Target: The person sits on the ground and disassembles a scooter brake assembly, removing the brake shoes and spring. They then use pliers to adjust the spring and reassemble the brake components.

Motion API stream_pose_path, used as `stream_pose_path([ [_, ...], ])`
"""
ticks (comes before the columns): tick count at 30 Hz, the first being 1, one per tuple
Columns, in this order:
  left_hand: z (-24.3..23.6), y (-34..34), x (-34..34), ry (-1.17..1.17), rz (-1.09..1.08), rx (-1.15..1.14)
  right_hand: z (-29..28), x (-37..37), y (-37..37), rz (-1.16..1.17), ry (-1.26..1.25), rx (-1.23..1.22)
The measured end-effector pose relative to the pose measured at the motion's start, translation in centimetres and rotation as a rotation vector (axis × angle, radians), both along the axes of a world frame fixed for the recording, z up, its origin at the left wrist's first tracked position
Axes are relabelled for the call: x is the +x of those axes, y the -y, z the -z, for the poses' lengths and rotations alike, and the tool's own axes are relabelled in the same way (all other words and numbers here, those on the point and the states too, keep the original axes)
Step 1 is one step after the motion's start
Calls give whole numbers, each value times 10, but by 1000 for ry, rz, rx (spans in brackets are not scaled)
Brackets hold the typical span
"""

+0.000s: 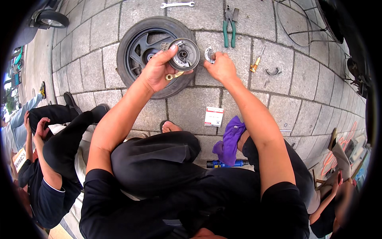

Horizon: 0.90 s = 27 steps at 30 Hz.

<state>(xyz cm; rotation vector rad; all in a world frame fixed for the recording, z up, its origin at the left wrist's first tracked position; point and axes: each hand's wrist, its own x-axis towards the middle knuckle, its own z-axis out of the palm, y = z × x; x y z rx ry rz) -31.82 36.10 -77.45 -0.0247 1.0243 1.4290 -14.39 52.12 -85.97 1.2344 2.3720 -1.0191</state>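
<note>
In my left hand is a round grey drum brake plate, its inner face turned up and my thumb pressed on its rim. A silver curved shoe sits inside the plate, and a brass-coloured lever arm sticks out below it. The plate is held over a black spoked wheel with a tyre, lying flat on the paving. Just right of the plate and apart from it, the fingers of my right hand pinch a silver curved brake shoe, partly hidden by them.
Beyond lie a spanner and green-handled pliers. To the right are a yellow-handled screwdriver and a dark curved piece. Nearer are a red-and-white box, a purple cloth and a blue tool. People sit on both sides.
</note>
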Motion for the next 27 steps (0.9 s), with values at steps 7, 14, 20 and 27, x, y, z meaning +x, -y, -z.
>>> stream_pose_path([
  [7, -1, 0, 11, 43, 23, -20, 0, -1, 0, -114, 2, 85],
  [14, 20, -4, 53, -37, 144, -249, -13, 48, -65, -119, -87, -8],
  [20, 56, -17, 105, -47, 420, -345, -27, 82, -91, -88, -168, -60],
  [27, 88, -24, 120, -599, 668, -346, -14, 110, -73, 89, -263, -213],
])
